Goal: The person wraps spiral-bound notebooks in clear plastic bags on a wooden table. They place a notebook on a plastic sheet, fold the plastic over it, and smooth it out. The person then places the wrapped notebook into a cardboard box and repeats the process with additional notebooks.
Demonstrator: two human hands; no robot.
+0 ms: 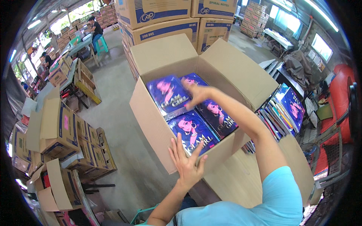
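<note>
Spreading wide open over the near corner of the carton [149, 126], your left hand [187, 162] holds nothing. Your right hand [199, 94], blurred, half-curled, touches the far-left notebook stack [166, 92] inside; can't tell if gripped

The pale wooden table [234, 177] bears a row of notebooks [274, 119] beside an open cardboard box [223, 83].

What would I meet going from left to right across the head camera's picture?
Open carton with a pink label → green stool → person's left hand → row of standing notebooks → large red object.
</note>
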